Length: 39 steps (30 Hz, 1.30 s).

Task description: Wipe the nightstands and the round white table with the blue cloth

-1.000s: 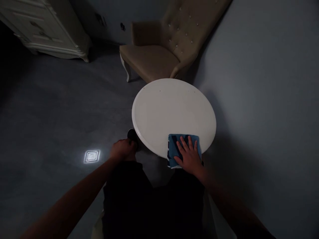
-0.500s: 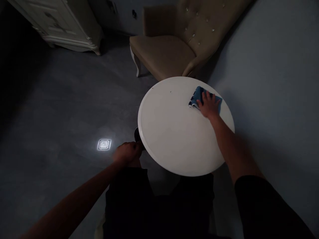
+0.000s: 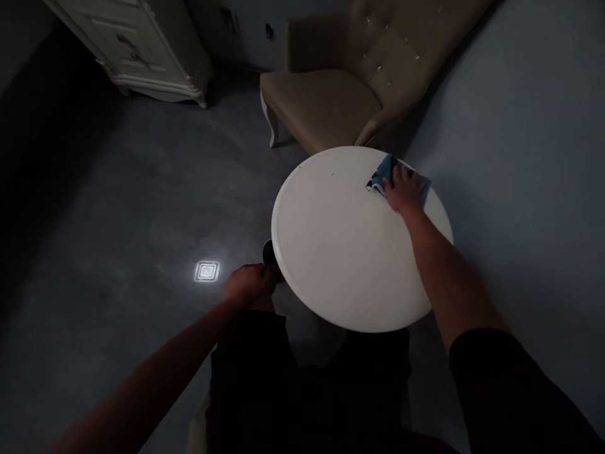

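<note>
As cloth point(image 3: 399, 175) nears far rim | R hand point(image 3: 403, 191) flat atop | table point(image 3: 340, 252) centre bare

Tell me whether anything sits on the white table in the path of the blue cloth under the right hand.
Nothing visible does. The right hand presses the blue cloth flat at the far right edge of the round table; the tabletop shows bare.

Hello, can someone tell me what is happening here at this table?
A person presses the right hand flat on a blue cloth at the far edge of a round white table. The left hand is closed around a small dark object beside the table's near left rim; what it is cannot be told. A beige armchair stands behind the table.
</note>
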Each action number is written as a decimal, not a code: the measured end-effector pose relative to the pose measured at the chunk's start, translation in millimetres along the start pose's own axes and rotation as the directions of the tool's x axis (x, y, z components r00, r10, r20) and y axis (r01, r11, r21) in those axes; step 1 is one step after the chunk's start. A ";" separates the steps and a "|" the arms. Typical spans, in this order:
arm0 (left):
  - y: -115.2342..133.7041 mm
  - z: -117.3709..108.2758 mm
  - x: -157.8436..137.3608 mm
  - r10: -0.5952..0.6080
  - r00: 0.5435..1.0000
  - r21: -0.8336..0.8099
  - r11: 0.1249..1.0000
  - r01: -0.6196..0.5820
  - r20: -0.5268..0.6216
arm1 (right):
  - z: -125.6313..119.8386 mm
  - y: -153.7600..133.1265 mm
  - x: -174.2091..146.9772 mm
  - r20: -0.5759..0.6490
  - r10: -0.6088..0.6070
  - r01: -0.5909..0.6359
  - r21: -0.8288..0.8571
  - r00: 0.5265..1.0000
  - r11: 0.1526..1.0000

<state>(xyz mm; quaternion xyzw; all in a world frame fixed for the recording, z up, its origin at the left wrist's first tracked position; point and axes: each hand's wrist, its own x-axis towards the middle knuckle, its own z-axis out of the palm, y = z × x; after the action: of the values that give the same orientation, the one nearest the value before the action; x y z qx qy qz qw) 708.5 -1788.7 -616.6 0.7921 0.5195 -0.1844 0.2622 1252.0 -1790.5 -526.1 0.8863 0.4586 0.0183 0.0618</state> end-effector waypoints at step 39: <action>-2.7 -4.2 2.1 0.002 1.000 -0.019 1.000 -0.001 0.018 | 2.4 -43.6 83.2 -0.058 -0.062 0.070 0.154 0.996 0.986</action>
<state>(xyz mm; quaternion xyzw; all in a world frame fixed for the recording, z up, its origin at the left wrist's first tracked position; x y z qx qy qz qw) 706.9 -1783.7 -615.0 0.7882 0.5184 -0.1862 0.2745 1265.1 -1698.1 -536.0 0.8720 0.4891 0.0040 -0.0192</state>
